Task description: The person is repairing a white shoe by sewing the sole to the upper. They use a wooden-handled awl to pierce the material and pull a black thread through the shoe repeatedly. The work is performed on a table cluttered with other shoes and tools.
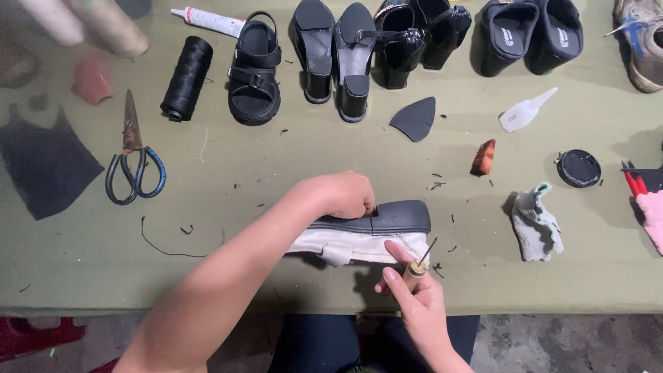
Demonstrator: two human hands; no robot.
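near the front edge of the table [83, 276], the left hand [342, 195] clamps down on one white shoe [366, 235] with a black sole, fingers curled tight over it. the right hand [414, 297] pinches one awl [420, 261] against the shoe's side. along the far edge stand seven dark shoes [254, 72]; one spool of black thread [186, 77], one pair of scissors [133, 162] at the left.

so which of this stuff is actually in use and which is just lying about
In use:
left hand gripping the white shoe with black sole
right hand holding the awl

Lying about:
scissors
black thread spool
glue tube
black sandal
grey rag
round black lid
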